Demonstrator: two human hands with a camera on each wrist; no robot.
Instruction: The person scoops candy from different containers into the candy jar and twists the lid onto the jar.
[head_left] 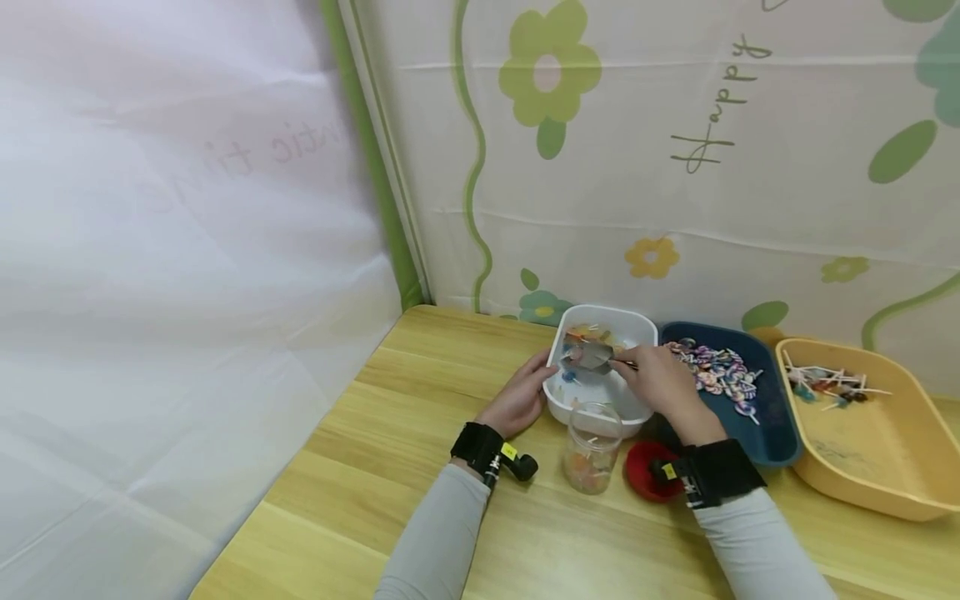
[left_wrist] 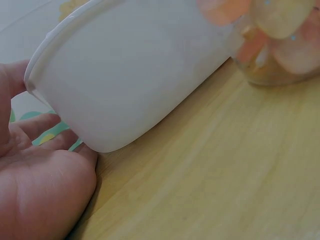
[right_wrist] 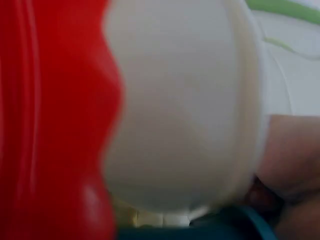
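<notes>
My left hand (head_left: 517, 402) grips the left side of a white plastic tub (head_left: 561, 412), thumb at the rim and fingers along the outer wall. Small translucent orange, yellow and blue pieces (head_left: 587, 332) lie inside the tub. Over them, my right hand (head_left: 663, 385) holds a metal scoop (head_left: 594, 357) by its handle, the bowl within the tub's outline. In front of the tub stands a clear jar (head_left: 592, 454), its lower part holding orange and pale pieces. The left wrist view shows the tub's outer wall (left_wrist: 120, 75) beside the jar (left_wrist: 280, 55).
A red lid (head_left: 643, 473) lies right of the jar, below my right wrist. Right of the tub, a dark blue tray (head_left: 772, 433) holds swirled lollipops, and a yellow tray (head_left: 885, 450) holds lollipops with white sticks. A printed curtain (head_left: 585, 200) hangs behind the wooden table (head_left: 420, 400).
</notes>
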